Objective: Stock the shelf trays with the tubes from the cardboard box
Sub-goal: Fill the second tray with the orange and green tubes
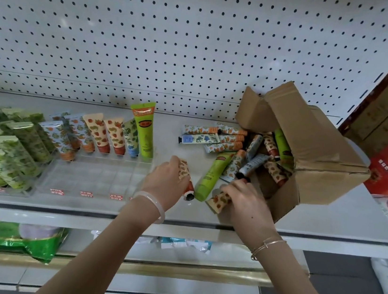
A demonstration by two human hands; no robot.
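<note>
- While the pegboard back panel [178,33] stood bare above it, the shelf [326,221] carried the whole job: trays to the left, box to the right, both hands between.
- The cardboard box [321,168] lay tipped on its side at the right end of the shelf, mouth facing left, flaps open. Loose tubes [221,138] had spilled from the mouth onto the shelf, and more remained inside.
- The clear tray [90,177] just left of the hands was part stocked: a back row of tubes stood upright, with a tall green tube [144,133] at its right end, and the front compartments showed empty. A second tray [0,146] further left looked full.
- The left hand [168,183] was closed around a strawberry-print tube [185,177], cap pointing toward the shelf edge, near the tray's right side.
- The right hand [245,200] lay at the box mouth, fingers curled over another print tube [219,200]; whether that grip was fully pressed together could not be told.
- A green tube [211,174] lay flat between the two hands, touching or nearly touching both held tubes.
- Risk, judged: the tipped box could shed further tubes if nudged by the right wrist, and the pile sat near enough to the front for a tube to roll off.
- Risk, judged: seating a tube in a narrow compartment might knock the upright back row over, since those tubes appeared only to lean.
- Risk, judged: mixed prints in the pile invited placing a tube in the wrong column.
</note>
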